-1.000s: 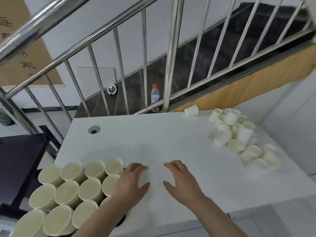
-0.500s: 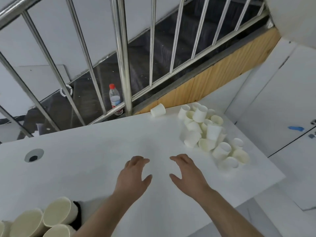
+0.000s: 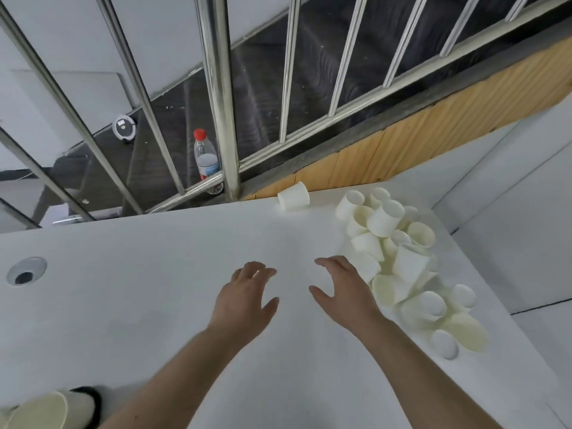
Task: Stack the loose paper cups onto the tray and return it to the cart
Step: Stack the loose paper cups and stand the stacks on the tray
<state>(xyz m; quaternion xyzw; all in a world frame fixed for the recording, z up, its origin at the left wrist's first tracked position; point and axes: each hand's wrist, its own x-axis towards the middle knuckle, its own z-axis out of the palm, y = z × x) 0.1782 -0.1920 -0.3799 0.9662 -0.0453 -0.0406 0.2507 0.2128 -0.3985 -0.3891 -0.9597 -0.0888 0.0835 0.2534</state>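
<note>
Two empty hands [image 3: 244,300] nearer cup pile [image 3: 402,261].

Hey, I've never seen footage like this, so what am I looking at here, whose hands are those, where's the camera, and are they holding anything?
There is no machine here. A person wears a wide-angle camera on the head, looking forward and down, so you see their own two arms. The left hand and right hand hover open over a white table, holding nothing. To the right lies a pile of loose paper cups, most tipped on their sides, with one cup lying apart near the far edge. At the bottom left corner, part of a cup stack shows. Behind the table is a metal stair railing, with a water bottle standing behind it.
</note>
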